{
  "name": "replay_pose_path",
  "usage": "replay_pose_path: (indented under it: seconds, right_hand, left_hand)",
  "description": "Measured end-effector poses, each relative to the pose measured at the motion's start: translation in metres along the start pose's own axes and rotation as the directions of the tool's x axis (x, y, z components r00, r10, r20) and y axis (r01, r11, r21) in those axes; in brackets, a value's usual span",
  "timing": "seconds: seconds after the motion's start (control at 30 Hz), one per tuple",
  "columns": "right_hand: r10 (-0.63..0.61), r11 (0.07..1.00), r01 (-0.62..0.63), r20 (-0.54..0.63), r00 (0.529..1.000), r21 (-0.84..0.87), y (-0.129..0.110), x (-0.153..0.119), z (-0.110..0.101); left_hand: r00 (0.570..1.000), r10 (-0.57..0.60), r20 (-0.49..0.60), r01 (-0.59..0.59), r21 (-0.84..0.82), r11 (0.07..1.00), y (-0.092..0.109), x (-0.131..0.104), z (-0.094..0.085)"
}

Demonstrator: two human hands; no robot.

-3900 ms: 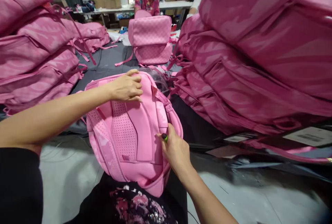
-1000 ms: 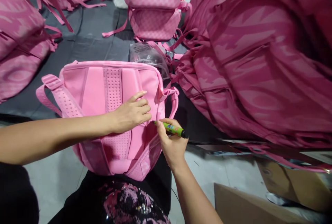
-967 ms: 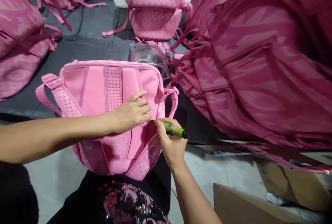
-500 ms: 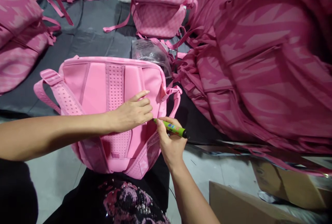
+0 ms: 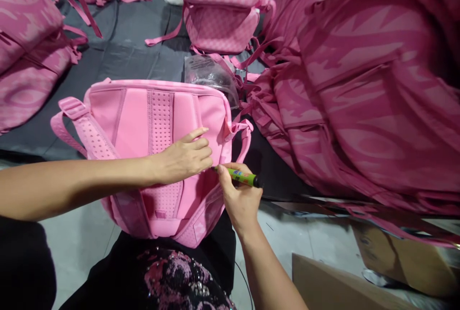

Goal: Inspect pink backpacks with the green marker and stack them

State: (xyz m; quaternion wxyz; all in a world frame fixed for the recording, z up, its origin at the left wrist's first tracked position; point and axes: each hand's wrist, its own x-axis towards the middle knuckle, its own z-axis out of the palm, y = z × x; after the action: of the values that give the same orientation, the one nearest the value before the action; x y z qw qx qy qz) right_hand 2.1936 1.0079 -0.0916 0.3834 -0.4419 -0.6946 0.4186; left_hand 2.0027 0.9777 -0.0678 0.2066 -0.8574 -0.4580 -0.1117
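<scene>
A pink backpack lies back panel up in front of me, its lower end at my lap and its upper part on the dark-covered table. My left hand rests across the panel with its fingers bent together, gripping the backpack's material near its right side; the fingertips are partly hidden. Just right of it, my right hand holds a green marker pen with a black end. The pen's tip points left, at the backpack beside my left fingers, and I cannot see whether it touches.
Large pink patterned backpacks crowd the right side. A checkered pink backpack stands at the back, another pink bag at the left. A clear plastic bag lies behind my backpack. Cardboard boxes stand on the floor at lower right.
My right hand and the marker pen have shifted slightly right and down, and the pen lies a little flatter. My left hand keeps its place on the backpack.
</scene>
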Motion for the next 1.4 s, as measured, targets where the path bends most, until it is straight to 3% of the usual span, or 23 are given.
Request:
replay_pose_path:
  seconds: [0.13, 0.23, 0.3, 0.37, 0.43, 0.5, 0.57, 0.6, 0.63, 0.7, 0.77, 0.83, 0.9, 0.97, 1.03, 1.1, 1.17, 1.2, 1.3, 1.4]
  right_hand:
    - [-0.064, 0.998, 0.064, -0.006, 0.998, -0.020, -0.003, -0.001, -0.001]
    - [-0.091, 0.994, 0.092, 0.029, 0.995, -0.057, -0.006, -0.006, -0.008]
    - [-0.125, 0.991, 0.126, 0.015, 0.992, -0.048, -0.014, -0.013, -0.016]
    - [-0.262, 0.964, 0.262, 0.004, 0.965, -0.044, -0.030, -0.022, -0.026]
    - [-0.490, 0.867, 0.491, 0.030, 0.871, -0.089, -0.052, -0.033, -0.036]
    - [-0.690, 0.704, 0.691, 0.072, 0.720, -0.164, -0.073, -0.044, -0.046]
    - [-0.807, 0.543, 0.795, 0.094, 0.583, -0.269, -0.085, -0.049, -0.056]
    - [-0.845, 0.471, 0.820, 0.101, 0.525, -0.326, -0.085, -0.048, -0.059]
    - [-0.873, 0.405, 0.833, 0.110, 0.474, -0.376, -0.081, -0.045, -0.061]
    - [-0.898, 0.296, 0.852, 0.177, 0.402, -0.432, -0.062, -0.033, -0.060]
    - [-0.860, 0.223, 0.864, 0.325, 0.392, -0.451, -0.036, -0.017, -0.054]
    - [-0.779, 0.194, 0.868, 0.466, 0.419, -0.457, -0.012, -0.005, -0.046]
    - [-0.763, 0.262, 0.847, 0.438, 0.476, -0.463, 0.000, -0.001, -0.034]
    - [-0.803, 0.351, 0.838, 0.327, 0.499, -0.417, 0.000, -0.002, -0.019]
    - [-0.845, 0.375, 0.863, 0.259, 0.469, -0.340, -0.009, -0.004, -0.001]
    - [-0.871, 0.357, 0.885, 0.236, 0.432, -0.300, -0.018, -0.003, 0.015]
    - [-0.882, 0.359, 0.886, 0.205, 0.425, -0.292, -0.021, -0.001, 0.025]
    - [-0.883, 0.369, 0.883, 0.186, 0.431, -0.290, -0.021, -0.001, 0.028]
    - [-0.854, 0.434, 0.859, 0.181, 0.489, -0.273, -0.015, -0.008, 0.029]
    - [-0.771, 0.521, 0.816, 0.273, 0.576, -0.250, -0.010, -0.023, 0.026]
  left_hand:
    - [0.999, 0.020, 0.031, -0.020, 0.018, 1.000, -0.002, 0.004, -0.007]
    - [0.990, 0.050, 0.130, -0.049, -0.013, 0.999, -0.009, 0.010, -0.021]
    - [0.977, 0.022, 0.211, -0.013, -0.044, 0.999, -0.014, 0.013, -0.040]
    - [0.966, -0.051, 0.253, 0.060, -0.030, 0.998, -0.013, 0.013, -0.072]
    - [0.957, -0.147, 0.249, 0.150, 0.008, 0.989, -0.002, 0.012, -0.112]
    - [0.944, -0.251, 0.215, 0.253, 0.020, 0.967, 0.017, 0.010, -0.152]
    - [0.925, -0.342, 0.166, 0.347, -0.001, 0.938, 0.039, 0.008, -0.180]
    - [0.914, -0.379, 0.148, 0.385, -0.014, 0.923, 0.048, 0.006, -0.186]
    - [0.902, -0.408, 0.144, 0.415, -0.027, 0.909, 0.054, 0.003, -0.186]
    - [0.865, -0.449, 0.224, 0.470, -0.049, 0.881, 0.055, -0.004, -0.168]
    - [0.802, -0.471, 0.367, 0.522, -0.049, 0.851, 0.044, -0.015, -0.137]
    - [0.765, -0.489, 0.419, 0.548, -0.024, 0.836, 0.028, -0.025, -0.107]
    - [0.771, -0.487, 0.411, 0.538, -0.011, 0.843, 0.018, -0.034, -0.089]
    - [0.812, -0.437, 0.388, 0.486, -0.034, 0.873, 0.015, -0.041, -0.084]
    - [0.870, -0.384, 0.310, 0.427, -0.082, 0.901, 0.017, -0.045, -0.090]
    - [0.895, -0.408, 0.179, 0.428, -0.092, 0.899, 0.016, -0.045, -0.099]
    - [0.865, -0.493, 0.090, 0.499, -0.055, 0.865, 0.010, -0.041, -0.106]
    - [0.844, -0.528, 0.099, 0.534, -0.043, 0.845, 0.005, -0.038, -0.107]
    - [0.790, -0.535, 0.300, 0.579, -0.079, 0.811, -0.015, -0.025, -0.095]
    - [0.694, -0.537, 0.480, 0.630, -0.042, 0.776, -0.033, -0.009, -0.069]
